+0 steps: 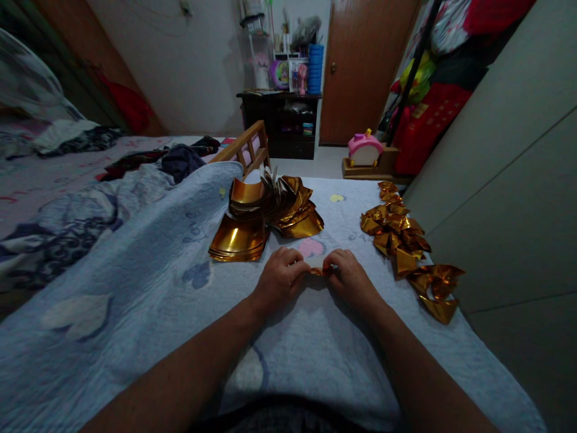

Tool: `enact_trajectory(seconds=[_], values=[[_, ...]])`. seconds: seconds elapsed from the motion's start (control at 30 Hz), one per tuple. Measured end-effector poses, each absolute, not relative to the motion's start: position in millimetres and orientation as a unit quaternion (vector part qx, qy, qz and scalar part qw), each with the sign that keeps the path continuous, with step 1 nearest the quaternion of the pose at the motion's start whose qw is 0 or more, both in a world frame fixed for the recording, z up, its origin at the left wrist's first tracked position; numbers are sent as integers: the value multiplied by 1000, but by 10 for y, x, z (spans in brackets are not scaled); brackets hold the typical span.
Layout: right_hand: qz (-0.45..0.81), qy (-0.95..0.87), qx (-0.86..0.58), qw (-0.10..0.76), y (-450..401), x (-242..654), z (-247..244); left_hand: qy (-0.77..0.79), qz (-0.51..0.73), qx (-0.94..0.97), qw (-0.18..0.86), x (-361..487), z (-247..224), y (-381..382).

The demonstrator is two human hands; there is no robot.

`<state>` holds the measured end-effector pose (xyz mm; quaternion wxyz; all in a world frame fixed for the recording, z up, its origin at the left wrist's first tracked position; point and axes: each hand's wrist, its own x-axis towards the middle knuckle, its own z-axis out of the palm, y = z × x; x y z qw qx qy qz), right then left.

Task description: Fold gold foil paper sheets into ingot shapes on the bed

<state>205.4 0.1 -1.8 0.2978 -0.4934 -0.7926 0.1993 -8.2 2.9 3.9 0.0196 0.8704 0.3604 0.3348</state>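
Observation:
Between my two hands, low over the light blue bedspread [288, 337], is a sheet of gold foil paper [317, 271], partly rolled or folded at its near edge with a pale side showing. My left hand [283, 273] pinches its left end, and my right hand [346, 273] pinches the right end. Beyond my hands lie fanned stacks of flat gold foil sheets [241, 237], their edges curling up. Over on the right, several folded gold foil paper pieces [396, 231] sit in a loose row. My fingers hide part of the held sheet.
A grey cabinet [509, 198] borders the bed on the right. At the far end are a pink toy [365, 149] and a wooden bed rail [246, 147]. Crumpled bedding and clothes [180, 162] lie to the left. A dark shelf [279, 123] stands by the back wall.

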Motion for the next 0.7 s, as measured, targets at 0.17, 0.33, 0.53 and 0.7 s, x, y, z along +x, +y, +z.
enact_trajectory(seconds=[0.17, 0.33, 0.53, 0.7], values=[[189, -790, -491, 315, -13, 2043, -1, 369, 317, 874, 8, -88, 31, 28], [184, -793, -489, 313, -5, 2038, -31, 362, 291, 885, 38, -92, 28, 35], [183, -797, -481, 315, 41, 2041, -90, 370, 257, 888, 87, -87, 53, 20], [186, -793, -492, 307, 53, 2042, -103, 362, 232, 897, 99, -89, 52, 18]])
